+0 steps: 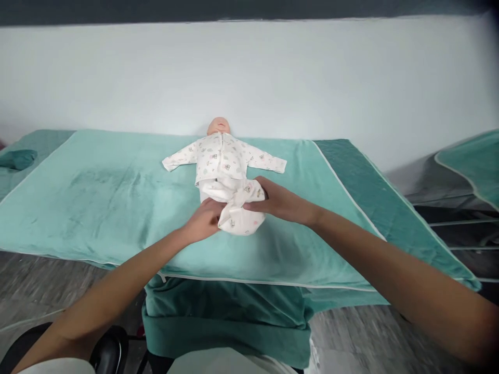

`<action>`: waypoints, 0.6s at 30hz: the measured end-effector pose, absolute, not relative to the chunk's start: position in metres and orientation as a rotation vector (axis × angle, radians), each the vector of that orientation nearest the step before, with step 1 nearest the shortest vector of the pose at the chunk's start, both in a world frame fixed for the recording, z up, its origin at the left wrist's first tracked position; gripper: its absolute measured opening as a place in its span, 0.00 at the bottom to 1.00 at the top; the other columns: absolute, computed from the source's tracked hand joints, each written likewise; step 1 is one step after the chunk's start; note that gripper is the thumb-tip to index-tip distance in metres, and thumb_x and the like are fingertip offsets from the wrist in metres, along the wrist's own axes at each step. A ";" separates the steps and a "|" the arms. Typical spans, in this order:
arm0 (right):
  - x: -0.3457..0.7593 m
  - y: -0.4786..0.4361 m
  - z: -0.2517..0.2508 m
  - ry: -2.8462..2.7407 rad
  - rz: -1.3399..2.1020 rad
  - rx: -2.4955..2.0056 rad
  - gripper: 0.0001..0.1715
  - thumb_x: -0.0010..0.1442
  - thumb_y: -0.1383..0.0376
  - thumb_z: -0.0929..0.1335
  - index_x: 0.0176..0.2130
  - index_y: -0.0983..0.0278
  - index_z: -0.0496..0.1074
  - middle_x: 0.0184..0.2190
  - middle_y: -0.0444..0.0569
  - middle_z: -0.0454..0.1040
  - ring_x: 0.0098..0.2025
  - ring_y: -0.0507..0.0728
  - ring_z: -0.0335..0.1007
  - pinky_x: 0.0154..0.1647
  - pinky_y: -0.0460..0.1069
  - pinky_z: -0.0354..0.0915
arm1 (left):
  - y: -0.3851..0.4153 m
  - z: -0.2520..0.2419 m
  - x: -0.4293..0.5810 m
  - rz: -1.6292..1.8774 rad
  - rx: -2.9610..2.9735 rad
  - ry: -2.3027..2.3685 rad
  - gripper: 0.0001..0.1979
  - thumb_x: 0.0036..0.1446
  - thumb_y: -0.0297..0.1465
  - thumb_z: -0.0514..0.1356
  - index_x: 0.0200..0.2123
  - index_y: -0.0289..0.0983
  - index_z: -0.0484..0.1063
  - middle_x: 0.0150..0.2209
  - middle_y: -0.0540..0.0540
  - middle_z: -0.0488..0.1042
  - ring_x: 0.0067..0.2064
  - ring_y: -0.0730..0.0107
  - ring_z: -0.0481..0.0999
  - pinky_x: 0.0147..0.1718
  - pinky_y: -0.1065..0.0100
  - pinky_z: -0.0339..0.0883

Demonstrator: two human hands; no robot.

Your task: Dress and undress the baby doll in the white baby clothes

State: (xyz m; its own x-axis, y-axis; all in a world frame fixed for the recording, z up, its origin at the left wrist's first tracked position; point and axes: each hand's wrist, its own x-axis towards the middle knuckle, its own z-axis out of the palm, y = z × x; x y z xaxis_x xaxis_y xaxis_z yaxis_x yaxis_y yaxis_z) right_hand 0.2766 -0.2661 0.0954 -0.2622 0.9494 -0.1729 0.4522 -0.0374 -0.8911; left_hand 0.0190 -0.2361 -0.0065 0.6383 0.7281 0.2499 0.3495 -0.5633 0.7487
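A baby doll (219,125) lies on its back on a teal towel (117,197), head toward the wall. It wears a white printed top (223,156) with both sleeves spread out. White printed trousers (238,205) are bunched around its legs. My left hand (203,221) grips the bunched cloth from the left, fingers closed. My right hand (275,200) holds the trousers from the right, fingers wrapped on the fabric. The doll's legs are hidden by the cloth.
The towel covers a padded table (351,171) against a white wall. A rolled teal cloth (17,158) lies at the far left. A second teal-covered table (473,166) stands at the right. A dark stool (105,350) is near my left elbow.
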 end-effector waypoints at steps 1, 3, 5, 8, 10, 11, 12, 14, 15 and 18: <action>0.272 -0.263 0.094 -1.754 1.278 -1.459 0.28 0.52 0.52 0.80 0.47 0.57 0.71 0.48 0.49 0.78 0.49 0.65 0.75 0.40 0.53 0.71 | -0.236 0.004 0.018 0.833 1.929 0.930 0.13 0.66 0.44 0.61 0.45 0.42 0.78 0.49 0.42 0.83 0.56 0.52 0.79 0.62 0.46 0.70; 0.263 -0.258 0.093 -1.812 1.251 -1.451 0.26 0.54 0.51 0.79 0.46 0.57 0.70 0.46 0.48 0.77 0.47 0.63 0.74 0.38 0.52 0.69 | -0.236 0.030 0.013 1.094 1.460 1.063 0.15 0.69 0.46 0.56 0.44 0.41 0.75 0.48 0.44 0.81 0.52 0.58 0.81 0.56 0.53 0.74; 0.251 -0.254 0.096 -1.870 1.187 -1.428 0.23 0.56 0.50 0.77 0.44 0.58 0.70 0.43 0.46 0.76 0.44 0.61 0.73 0.37 0.51 0.68 | -0.235 0.058 0.007 1.281 1.300 1.072 0.15 0.68 0.46 0.58 0.49 0.43 0.73 0.55 0.44 0.78 0.55 0.60 0.79 0.56 0.56 0.74; 0.230 -0.250 0.107 -1.904 1.065 -1.320 0.20 0.57 0.52 0.76 0.44 0.58 0.71 0.40 0.44 0.75 0.42 0.59 0.71 0.37 0.51 0.67 | -0.239 0.092 -0.002 1.180 1.576 0.981 0.19 0.61 0.45 0.67 0.50 0.42 0.74 0.58 0.44 0.76 0.59 0.59 0.76 0.58 0.60 0.71; 0.218 -0.250 0.117 -1.876 0.979 -1.263 0.19 0.56 0.55 0.76 0.43 0.58 0.71 0.39 0.44 0.76 0.40 0.58 0.71 0.36 0.50 0.65 | -0.245 0.104 -0.005 1.023 1.737 0.950 0.19 0.57 0.45 0.70 0.45 0.40 0.77 0.49 0.45 0.79 0.53 0.59 0.77 0.53 0.61 0.71; 0.214 -0.250 0.122 -1.863 0.937 -1.239 0.19 0.55 0.56 0.77 0.43 0.58 0.72 0.39 0.43 0.76 0.39 0.57 0.70 0.36 0.50 0.65 | -0.248 0.107 -0.006 0.997 1.760 0.955 0.18 0.57 0.46 0.70 0.43 0.39 0.77 0.44 0.46 0.79 0.48 0.61 0.77 0.49 0.63 0.72; 0.210 -0.251 0.127 -1.859 0.896 -1.210 0.19 0.55 0.56 0.78 0.43 0.58 0.72 0.38 0.43 0.76 0.39 0.57 0.70 0.36 0.50 0.64 | -0.250 0.110 -0.006 1.021 1.752 0.970 0.17 0.58 0.46 0.70 0.40 0.39 0.77 0.40 0.48 0.78 0.44 0.63 0.77 0.44 0.64 0.72; 0.207 -0.252 0.137 -1.876 0.820 -1.116 0.20 0.55 0.54 0.78 0.42 0.58 0.73 0.39 0.44 0.76 0.40 0.57 0.70 0.38 0.51 0.65 | -0.254 0.116 -0.007 1.173 1.662 0.983 0.17 0.59 0.48 0.69 0.36 0.39 0.76 0.34 0.50 0.75 0.38 0.67 0.75 0.37 0.67 0.70; 0.206 -0.253 0.143 -1.887 0.780 -1.061 0.20 0.56 0.52 0.78 0.41 0.58 0.73 0.40 0.45 0.76 0.41 0.58 0.70 0.40 0.51 0.66 | -0.255 0.121 -0.008 1.258 1.602 0.972 0.18 0.59 0.48 0.69 0.34 0.39 0.74 0.32 0.51 0.74 0.37 0.67 0.75 0.35 0.68 0.69; 0.207 -0.255 0.169 -1.895 0.637 -0.943 0.18 0.59 0.50 0.77 0.38 0.59 0.73 0.40 0.46 0.74 0.44 0.58 0.70 0.45 0.53 0.68 | -0.258 0.148 -0.008 1.426 1.470 0.929 0.17 0.58 0.45 0.71 0.34 0.39 0.72 0.33 0.50 0.73 0.42 0.64 0.78 0.39 0.67 0.73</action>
State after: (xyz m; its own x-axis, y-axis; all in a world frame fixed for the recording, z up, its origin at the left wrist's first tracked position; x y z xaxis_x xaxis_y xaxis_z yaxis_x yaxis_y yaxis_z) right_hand 0.2069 -0.2549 0.1687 -0.3064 0.8150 0.4918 0.3528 0.5771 -0.7365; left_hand -0.0079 -0.2585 0.1478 0.0679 0.9332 0.3528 -0.0547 -0.3496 0.9353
